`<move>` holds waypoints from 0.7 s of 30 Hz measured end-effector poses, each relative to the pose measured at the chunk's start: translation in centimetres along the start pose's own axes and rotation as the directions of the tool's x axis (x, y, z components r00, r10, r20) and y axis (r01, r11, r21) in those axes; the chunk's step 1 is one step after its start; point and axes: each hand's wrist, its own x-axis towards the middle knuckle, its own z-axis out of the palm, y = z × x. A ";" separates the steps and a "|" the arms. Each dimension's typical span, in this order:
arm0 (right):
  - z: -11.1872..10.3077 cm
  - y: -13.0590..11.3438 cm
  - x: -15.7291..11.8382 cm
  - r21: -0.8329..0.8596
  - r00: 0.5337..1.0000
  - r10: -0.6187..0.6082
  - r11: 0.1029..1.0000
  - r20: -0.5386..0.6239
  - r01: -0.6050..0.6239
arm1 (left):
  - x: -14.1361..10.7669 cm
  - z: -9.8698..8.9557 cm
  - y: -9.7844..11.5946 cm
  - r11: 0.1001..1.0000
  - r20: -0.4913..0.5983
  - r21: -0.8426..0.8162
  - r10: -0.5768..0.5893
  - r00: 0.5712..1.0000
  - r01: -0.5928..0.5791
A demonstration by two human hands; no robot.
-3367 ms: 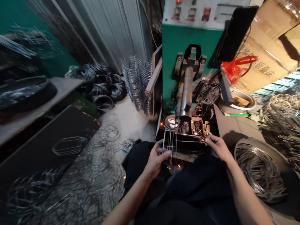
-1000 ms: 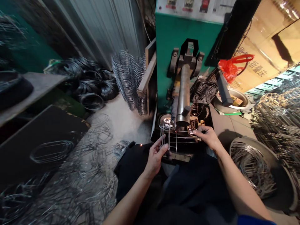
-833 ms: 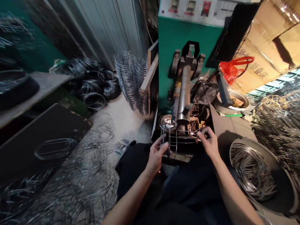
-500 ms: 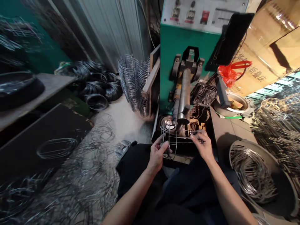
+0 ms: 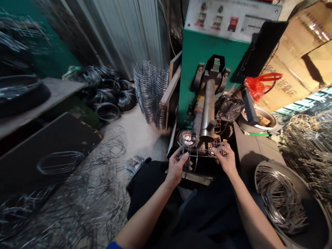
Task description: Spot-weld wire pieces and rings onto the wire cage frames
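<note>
L hand (image 5: pixel 177 166) grip closed round cylindrical steel-wire cage (image 5: pixel 193 152), R hand (image 5: pixel 225 159) grip pinched on its far wires; cage lies on side, just below thick grey steel ram (image 5: pixel 208 110) of green spot-welder (image 5: pixel 199 65).

Two bare hands, a left hand (image 5: pixel 177 166) and a right hand (image 5: pixel 225 159), show at lower centre, with one cylindrical steel-wire cage (image 5: pixel 189 152) between them. Above stands one green metal spot-welding machine (image 5: pixel 197 65) bearing one red square switch (image 5: pixel 233 18). Upper centre holds two tall columns of nested wire hoops (image 5: pixel 145 93). To the right are one round black wire-guarded fan (image 5: pixel 230 110), one red plastic bag (image 5: pixel 255 86) and, at lower right, one wide grey metal basin (image 5: pixel 282 176).
</note>
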 end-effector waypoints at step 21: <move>-5.2 2.5 -9.6 -0.038 0.920 0.391 0.920 0.020 -0.390 | -11.4 -3.6 -3.6 0.887 0.060 -0.136 -0.436 0.898 0.441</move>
